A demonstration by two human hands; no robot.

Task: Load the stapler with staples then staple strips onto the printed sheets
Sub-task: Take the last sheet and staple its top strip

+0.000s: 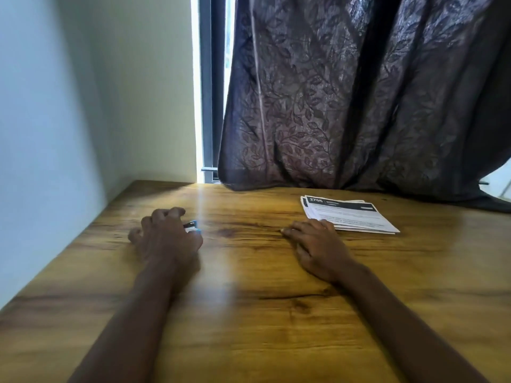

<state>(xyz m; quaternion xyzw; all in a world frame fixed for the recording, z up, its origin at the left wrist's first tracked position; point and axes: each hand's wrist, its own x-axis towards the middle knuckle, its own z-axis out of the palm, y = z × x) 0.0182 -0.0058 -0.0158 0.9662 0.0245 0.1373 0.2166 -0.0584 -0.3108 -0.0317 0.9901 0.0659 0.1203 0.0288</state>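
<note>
My left hand (166, 233) lies on the wooden table (249, 313) at the left, fingers curled over a small dark stapler (191, 225); only its tip with a light blue bit shows past my fingers. A stack of printed sheets (351, 215) with a black header lies at the right, near the back of the table. My right hand (315, 247) rests flat on the table, fingers straight, its fingertips just at the near left corner of the stack. No strips or staples are visible.
A dark patterned curtain (359, 92) hangs behind the table, its hem lying on the far edge. A white wall (55, 106) borders the table on the left. A window gap (210, 92) shows between wall and curtain.
</note>
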